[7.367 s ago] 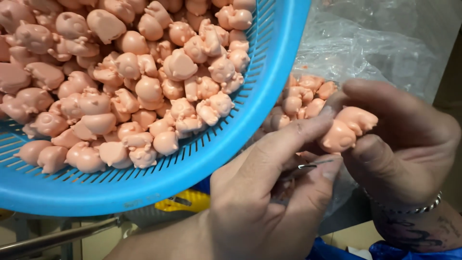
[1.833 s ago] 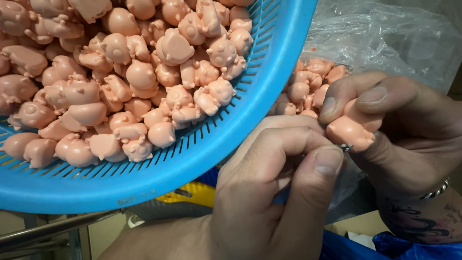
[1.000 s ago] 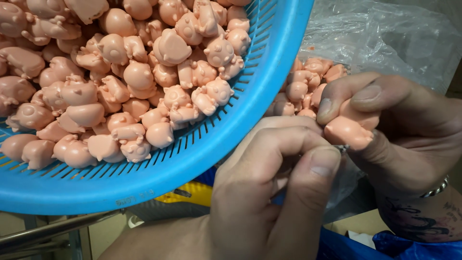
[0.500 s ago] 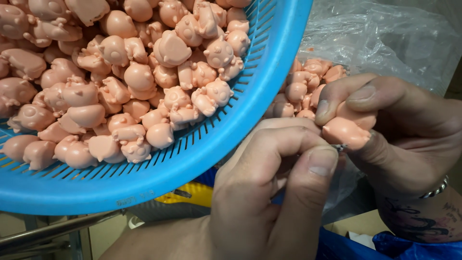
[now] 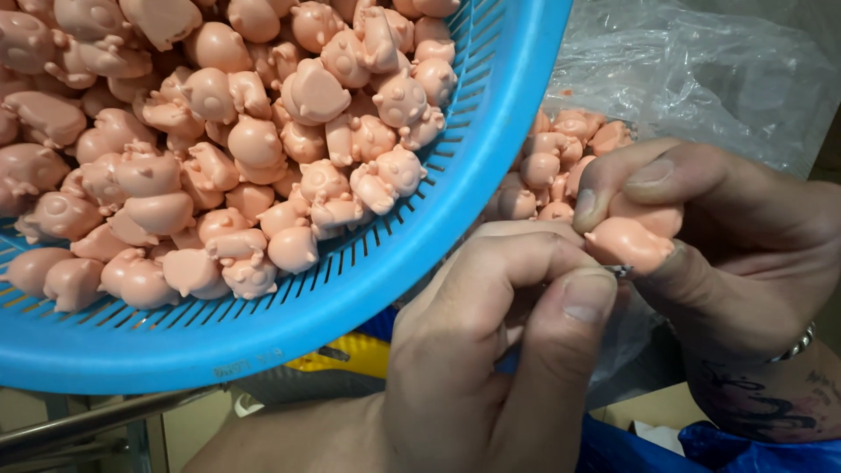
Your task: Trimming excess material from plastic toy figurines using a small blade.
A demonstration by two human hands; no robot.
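Note:
My right hand (image 5: pixel 736 254) pinches a small pink pig-shaped figure (image 5: pixel 632 241) between thumb and fingers. My left hand (image 5: pixel 491 350) is closed around a small metal tool whose tip (image 5: pixel 621 270) touches the underside of that figure. The rest of the tool is hidden inside my fist. Both hands work just right of a blue plastic basket (image 5: pixel 455 219), which is heaped with several more pink pig figures (image 5: pixel 263 149).
A clear plastic bag (image 5: pixel 701 70) behind my hands holds another pile of pink figures (image 5: pixel 547 175). A yellow object (image 5: pixel 350 355) and a metal bar (image 5: pixel 79 429) show below the basket. Blue cloth (image 5: pixel 701 447) lies at the bottom right.
Earlier my left hand held the tool away from the figure with its fingers looser. It has since closed up against the figure; over the last second both hands have hardly moved.

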